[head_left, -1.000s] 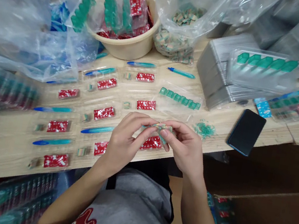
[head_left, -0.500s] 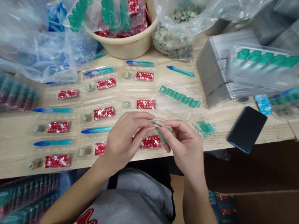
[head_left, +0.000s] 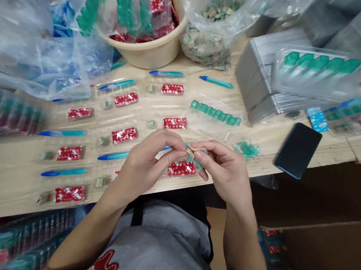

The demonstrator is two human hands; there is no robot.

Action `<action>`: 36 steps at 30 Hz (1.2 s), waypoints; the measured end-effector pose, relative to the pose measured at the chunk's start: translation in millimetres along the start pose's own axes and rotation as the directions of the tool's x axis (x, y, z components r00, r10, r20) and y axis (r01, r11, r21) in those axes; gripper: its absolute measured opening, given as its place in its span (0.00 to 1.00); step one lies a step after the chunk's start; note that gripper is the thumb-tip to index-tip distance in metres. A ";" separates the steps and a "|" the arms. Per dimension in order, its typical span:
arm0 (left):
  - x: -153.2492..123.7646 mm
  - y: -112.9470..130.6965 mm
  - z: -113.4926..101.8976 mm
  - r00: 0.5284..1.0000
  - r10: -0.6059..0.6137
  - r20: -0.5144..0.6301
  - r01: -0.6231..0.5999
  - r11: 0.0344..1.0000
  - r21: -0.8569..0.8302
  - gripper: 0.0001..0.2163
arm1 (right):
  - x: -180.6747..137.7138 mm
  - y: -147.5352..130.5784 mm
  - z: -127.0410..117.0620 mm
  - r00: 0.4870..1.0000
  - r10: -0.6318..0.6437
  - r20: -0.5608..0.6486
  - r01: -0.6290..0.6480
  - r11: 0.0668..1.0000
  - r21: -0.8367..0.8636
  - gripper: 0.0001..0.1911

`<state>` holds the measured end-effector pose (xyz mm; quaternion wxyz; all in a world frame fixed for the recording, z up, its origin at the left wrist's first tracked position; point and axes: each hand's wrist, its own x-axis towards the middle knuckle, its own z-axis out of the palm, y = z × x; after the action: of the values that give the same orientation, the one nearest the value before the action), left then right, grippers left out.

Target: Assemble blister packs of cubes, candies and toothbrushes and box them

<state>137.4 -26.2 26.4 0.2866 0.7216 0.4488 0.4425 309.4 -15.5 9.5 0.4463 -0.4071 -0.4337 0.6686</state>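
Head view: the left hand (head_left: pixel 147 164) and right hand (head_left: pixel 226 173) meet at the table's (head_left: pixel 303 149) near edge, fingertips pinching a small bunch of striped green pieces (head_left: pixel 194 152) between them. Beyond them on the table lie clear trays, most already holding a red packet (head_left: pixel 124 135) and a blue pen (head_left: pixel 117 156). Judging by that, filling is well along, though the bag of small pieces (head_left: pixel 205 46) at the table's far side is nearly full.

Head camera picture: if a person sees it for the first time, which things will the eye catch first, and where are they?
At the table's near edge, the left hand and right hand pinch a small green-and-tan stack of pieces between their fingertips. Behind them, rows of clear trays with red packets and blue pens cover the wooden table. Farther back stands a beige bowl, and a black phone lies to the right.
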 end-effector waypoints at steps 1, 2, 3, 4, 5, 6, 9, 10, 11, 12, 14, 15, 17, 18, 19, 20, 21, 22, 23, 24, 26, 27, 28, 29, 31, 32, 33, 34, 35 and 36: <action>0.5 0.0 -0.3 1.000 0.002 0.014 -0.002 1.000 0.002 0.03 | -0.8 -1.2 -0.7 1.000 0.005 0.016 -0.005 1.000 -0.005 0.12; 0.6 -0.1 -0.4 1.000 -0.003 0.026 0.003 1.000 -0.003 0.02 | -1.8 -2.4 -1.5 1.000 0.008 0.030 -0.008 1.000 -0.010 0.13; 0.3 -0.4 -0.1 0.999 -0.017 0.035 0.017 1.000 -0.011 0.02 | -2.9 -3.4 -2.2 0.999 0.009 0.042 -0.008 1.000 -0.014 0.13; -0.4 -0.7 0.3 0.999 -0.030 0.037 0.031 0.999 -0.020 0.02 | -4.0 -4.1 -3.0 0.999 0.010 0.051 -0.009 1.000 -0.019 0.13; -1.3 -0.8 0.9 0.999 -0.042 0.029 0.043 0.999 -0.029 0.02 | -4.9 -4.5 -3.5 0.998 0.011 0.058 -0.010 1.000 -0.022 0.13; -2.3 -0.6 1.6 0.999 -0.051 0.009 0.051 0.998 -0.040 0.02 | -5.6 -4.6 -3.9 0.998 0.011 0.062 -0.010 1.000 -0.022 0.13; -4.6 2.7 4.9 0.990 -0.110 -0.092 0.101 0.990 -0.100 0.03 | -5.9 -3.1 -2.5 1.000 -0.019 0.013 0.019 1.000 0.010 0.14; -5.1 4.4 6.6 0.983 -0.139 -0.116 0.124 0.984 -0.130 0.04 | -5.6 -2.4 -1.0 0.999 -0.033 -0.024 0.034 0.999 0.029 0.15; -5.4 6.2 8.6 0.978 -0.168 -0.126 0.147 0.977 -0.157 0.05 | -5.1 -1.8 0.8 0.997 -0.047 -0.062 0.050 0.997 0.052 0.16; -5.6 7.7 11.0 0.974 -0.187 -0.127 0.163 0.970 -0.179 0.05 | -4.8 -1.5 2.7 0.994 -0.060 -0.094 0.067 0.995 0.076 0.16; -6.0 9.7 16.2 0.971 -0.203 -0.126 0.177 0.965 -0.192 0.05 | -4.7 -1.3 6.2 0.988 -0.081 -0.132 0.095 0.990 0.108 0.17; -6.1 9.9 18.8 0.969 -0.207 -0.132 0.181 0.966 -0.187 0.05 | -5.1 -1.4 7.3 0.986 -0.088 -0.139 0.104 0.988 0.113 0.16; -6.2 9.3 23.1 0.965 -0.212 -0.153 0.187 0.968 -0.165 0.06 | -6.6 -1.5 7.8 0.986 -0.095 -0.139 0.111 0.988 0.109 0.15; -6.1 8.6 24.6 0.965 -0.210 -0.156 0.187 0.971 -0.150 0.06 | -7.5 -1.4 7.1 0.987 -0.095 -0.133 0.109 0.988 0.105 0.14; -6.0 7.9 25.6 0.967 -0.207 -0.150 0.188 0.973 -0.135 0.07 | -8.5 -1.2 6.0 0.988 -0.094 -0.125 0.106 0.989 0.099 0.13; -5.7 7.1 26.1 0.969 -0.204 -0.139 0.187 0.974 -0.127 0.07 | -9.3 -1.0 4.6 0.989 -0.097 -0.115 0.108 0.990 0.095 0.13; -5.4 6.4 26.2 0.970 -0.206 -0.125 0.191 0.974 -0.125 0.06 | -10.0 -0.8 3.1 0.989 -0.103 -0.107 0.113 0.990 0.089 0.12; -5.0 5.7 25.9 0.970 -0.218 -0.112 0.202 0.970 -0.137 0.06 | -10.4 -0.6 1.6 0.988 -0.112 -0.103 0.121 0.989 0.081 0.12; -4.5 5.3 25.4 0.966 -0.238 -0.102 0.220 0.961 -0.165 0.05 | -10.7 -0.6 0.3 0.987 -0.121 -0.107 0.129 0.989 0.070 0.11; -3.9 5.1 24.6 0.959 -0.269 -0.092 0.245 0.946 -0.211 0.04 | -10.7 -0.8 -0.8 0.984 -0.133 -0.122 0.141 0.988 0.059 0.10; -2.1 5.7 22.8 0.941 -0.336 -0.049 0.303 0.896 -0.325 0.04 | -10.3 -1.5 -2.3 0.968 -0.167 -0.187 0.175 0.984 0.026 0.09; -1.0 6.7 21.9 0.933 -0.360 -0.011 0.330 0.868 -0.370 0.05 | -9.9 -1.8 -2.7 0.955 -0.189 -0.228 0.194 0.981 -0.001 0.10; 0.1 8.0 21.3 0.929 -0.369 0.030 0.350 0.849 -0.396 0.05 | -9.5 -2.0 -3.0 0.939 -0.218 -0.267 0.217 0.976 -0.035 0.11; 1.1 9.6 21.1 0.929 -0.364 0.068 0.360 0.843 -0.400 0.04 | -9.1 -2.1 -3.1 0.923 -0.248 -0.295 0.237 0.969 -0.073 0.11; 2.5 12.9 22.5 0.939 -0.328 0.105 0.343 0.869 -0.356 0.02 | -8.9 -1.4 -3.2 0.899 -0.300 -0.320 0.268 0.953 -0.139 0.13; 2.7 14.2 24.1 0.947 -0.304 0.104 0.321 0.891 -0.320 0.01 | -9.2 -0.7 -3.1 0.893 -0.313 -0.324 0.275 0.948 -0.161 0.14; 2.6 15.2 26.0 0.955 -0.282 0.091 0.296 0.913 -0.280 0.01 | -9.6 0.2 -3.0 0.891 -0.318 -0.324 0.274 0.946 -0.173 0.15; 2.4 15.7 28.1 0.964 -0.257 0.067 0.265 0.935 -0.235 0.01 | -10.2 1.2 -2.9 0.893 -0.314 -0.322 0.269 0.947 -0.177 0.15; 2.1 15.9 30.0 0.973 -0.227 0.042 0.231 0.955 -0.184 0.02 | -11.0 2.1 -2.8 0.897 -0.306 -0.319 0.261 0.949 -0.176 0.16; 1.9 15.9 31.5 0.982 -0.190 0.022 0.191 0.973 -0.127 0.02 | -11.8 2.8 -2.8 0.902 -0.298 -0.314 0.254 0.952 -0.173 0.17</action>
<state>172.3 -31.9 26.0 0.3758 0.6573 0.4851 0.4374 314.6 -26.7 8.0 0.5768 -0.4774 -0.4465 0.4899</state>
